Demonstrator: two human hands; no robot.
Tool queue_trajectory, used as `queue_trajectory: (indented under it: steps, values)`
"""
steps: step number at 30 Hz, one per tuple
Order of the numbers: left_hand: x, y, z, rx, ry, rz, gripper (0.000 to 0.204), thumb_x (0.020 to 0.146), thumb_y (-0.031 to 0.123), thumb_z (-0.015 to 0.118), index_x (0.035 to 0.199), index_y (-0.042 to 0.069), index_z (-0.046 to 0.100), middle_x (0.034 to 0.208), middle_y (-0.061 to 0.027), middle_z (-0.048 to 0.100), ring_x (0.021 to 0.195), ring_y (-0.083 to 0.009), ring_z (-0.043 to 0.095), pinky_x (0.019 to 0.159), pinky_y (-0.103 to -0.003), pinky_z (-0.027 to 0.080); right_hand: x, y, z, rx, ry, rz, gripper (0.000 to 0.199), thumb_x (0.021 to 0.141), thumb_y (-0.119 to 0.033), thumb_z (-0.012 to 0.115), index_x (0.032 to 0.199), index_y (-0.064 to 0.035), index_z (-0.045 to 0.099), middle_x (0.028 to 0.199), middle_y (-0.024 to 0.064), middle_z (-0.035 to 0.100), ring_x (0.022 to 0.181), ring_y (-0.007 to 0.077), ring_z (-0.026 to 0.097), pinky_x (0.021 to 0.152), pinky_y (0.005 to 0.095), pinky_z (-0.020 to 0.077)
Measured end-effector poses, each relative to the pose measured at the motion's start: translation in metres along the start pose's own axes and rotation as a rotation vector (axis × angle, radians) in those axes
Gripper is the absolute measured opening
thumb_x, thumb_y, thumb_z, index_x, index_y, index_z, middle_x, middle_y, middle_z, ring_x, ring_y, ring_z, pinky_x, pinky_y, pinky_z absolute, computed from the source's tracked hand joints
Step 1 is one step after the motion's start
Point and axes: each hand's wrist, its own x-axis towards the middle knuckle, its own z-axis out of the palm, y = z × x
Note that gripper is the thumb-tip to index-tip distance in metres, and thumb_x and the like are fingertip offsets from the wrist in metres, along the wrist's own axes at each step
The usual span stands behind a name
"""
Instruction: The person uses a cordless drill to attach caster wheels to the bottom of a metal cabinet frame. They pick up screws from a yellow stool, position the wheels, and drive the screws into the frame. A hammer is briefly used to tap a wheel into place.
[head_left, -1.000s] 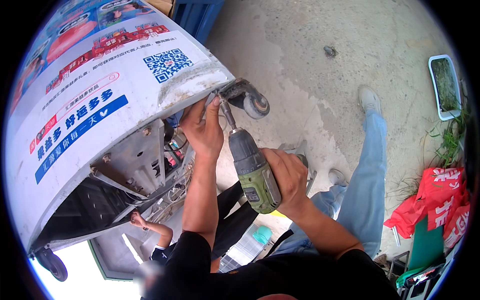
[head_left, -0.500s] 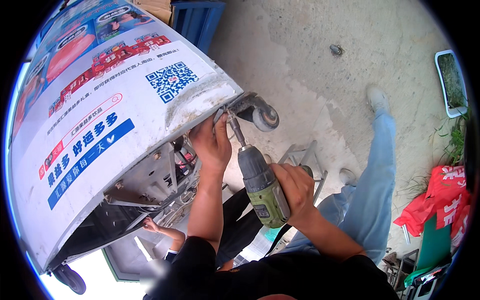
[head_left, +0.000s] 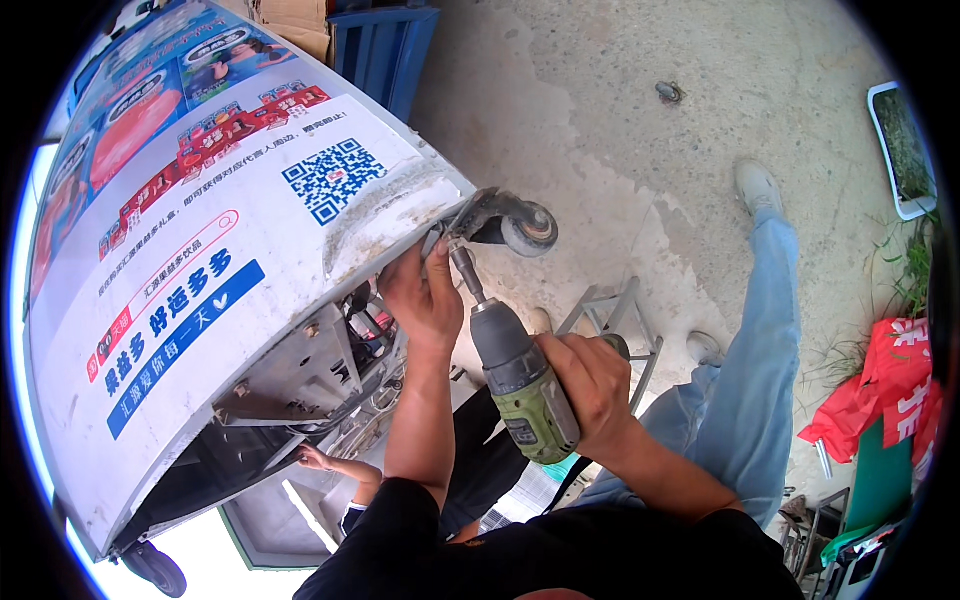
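A large white cabinet (head_left: 300,240) with printed panels lies tipped on my left, its open underside showing metal framing. At its near-right corner a swivel caster (head_left: 527,232) sticks out. In my right hand (head_left: 592,385) is a green and grey cordless drill (head_left: 528,395), its grip wrapped by my fingers. The drill's long socket bit (head_left: 466,272) points up at the caster's mounting. Beside the bit tip, my left hand (head_left: 428,305) is closed at the cabinet's edge, thumb and fingers pinched around something too small to make out.
Another caster (head_left: 153,570) is at the cabinet's lower left corner. Another person's hand (head_left: 316,458) touches the frame's lower edge. A person in light jeans (head_left: 745,385) stands to the right, near a metal stand (head_left: 625,310). A blue bin (head_left: 385,55) is behind the cabinet.
The view has shifted slightly, and the cabinet appears a little lower and further left. The drill stays at the caster mounting, with both hands in nearly the same pose.
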Motion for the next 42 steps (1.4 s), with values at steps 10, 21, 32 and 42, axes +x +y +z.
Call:
queue_trajectory:
  steps: [10,21,32,42]
  values:
    - [-0.001,-0.012,0.002,0.054,0.02,0.088,0.025,0.102,0.011,0.065,0.118,-0.006,0.073,0.107,-0.0224,0.075,0.1,-0.0348,0.072,0.094,-0.04,0.053,-0.002,0.003,0.006,-0.017,0.056,-0.035,0.046,0.081,-0.015,0.072,0.123,0.0025,0.065,0.101,0.0158,0.072,0.085,0.0342,0.071,0.073,0.0423,0.0533]
    - [0.005,-0.005,0.006,0.03,0.043,0.06,0.02,0.102,0.011,0.065,0.11,-0.005,0.073,0.098,-0.0201,0.075,0.088,-0.0317,0.071,0.086,-0.039,0.054,-0.004,0.011,0.002,0.014,0.068,-0.077,0.048,0.079,-0.015,0.075,0.122,0.0031,0.065,0.101,0.016,0.072,0.084,0.0346,0.071,0.072,0.0431,0.0533]
    - [0.004,-0.006,0.006,0.058,0.065,0.102,0.019,0.103,0.01,0.064,0.11,-0.006,0.072,0.096,-0.0198,0.075,0.086,-0.0321,0.07,0.085,-0.037,0.054,-0.001,0.018,-0.001,0.028,0.056,-0.11,0.049,0.079,-0.016,0.076,0.123,0.0035,0.065,0.1,0.0172,0.072,0.084,0.0356,0.071,0.074,0.043,0.0548]
    - [0.003,-0.008,0.009,0.05,0.098,0.13,0.021,0.103,0.01,0.063,0.112,-0.006,0.073,0.101,-0.0206,0.076,0.09,-0.0329,0.072,0.087,-0.038,0.054,-0.002,0.024,0.001,0.018,0.06,-0.121,0.049,0.078,-0.017,0.077,0.122,0.0021,0.066,0.1,0.0165,0.073,0.083,0.035,0.072,0.072,0.0424,0.0545]
